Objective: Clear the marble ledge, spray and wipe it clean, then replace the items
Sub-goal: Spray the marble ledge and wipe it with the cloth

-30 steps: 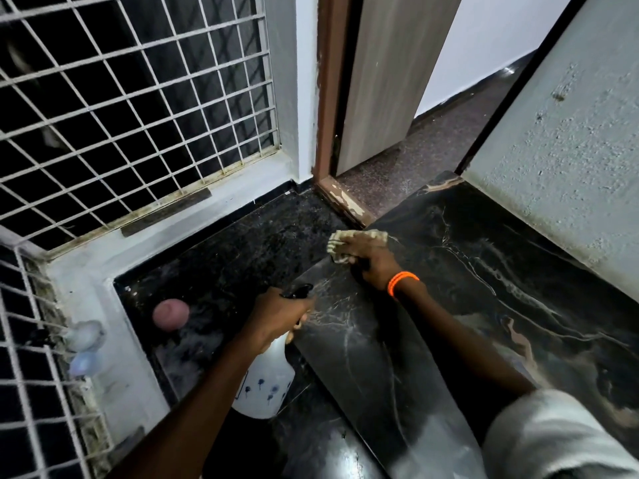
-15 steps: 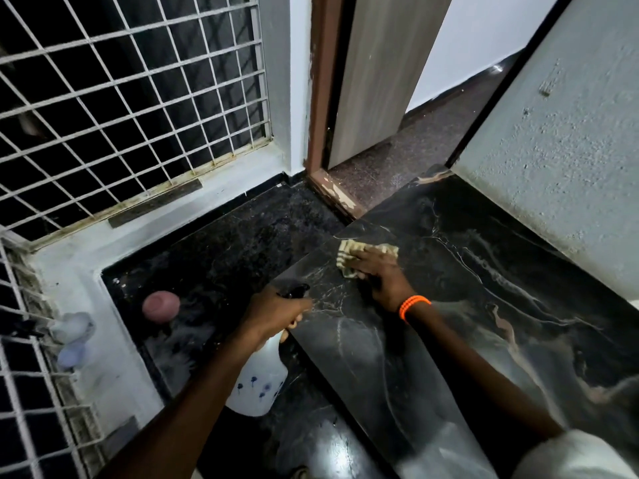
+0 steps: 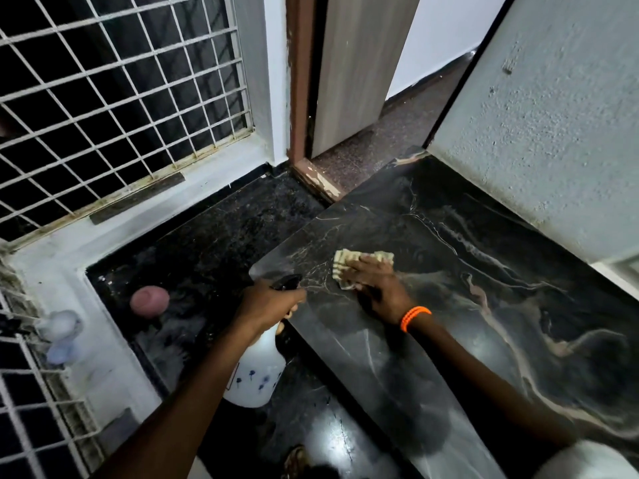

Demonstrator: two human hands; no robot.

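Head view, the only view available: my right hand (image 3: 375, 285) lies flat on the cloth (image 3: 349, 262), fingers extended and pressing it against the marble ledge (image 3: 484, 305) close to the ledge's far left corner. My left hand (image 3: 268, 302) is curled round the neck and trigger of the spray bottle (image 3: 256, 375); the bottle hangs just off the ledge's left edge, above the dark floor (image 3: 214, 236), nozzle facing the slab. An orange band (image 3: 415, 318) sits on my right wrist. Status of the task, as a judgement: clearing appears complete, since no items stand on the visible ledge surface. Spraying appears at least partly done; the slab shows a sheen, though I cannot tell moisture from polish. Wiping is the step in hand, with the cloth working the far end. The near stretch of the ledge, toward my body, and the strip along the textured wall (image 3: 553, 133) presumably remain to be covered. Replacing the items is not yet begun. A pink round object (image 3: 149, 300) rests on the floor near the window grille (image 3: 121, 98), and two pale objects (image 3: 60, 335) sit by the left grille; whether these are the removed items I cannot tell.
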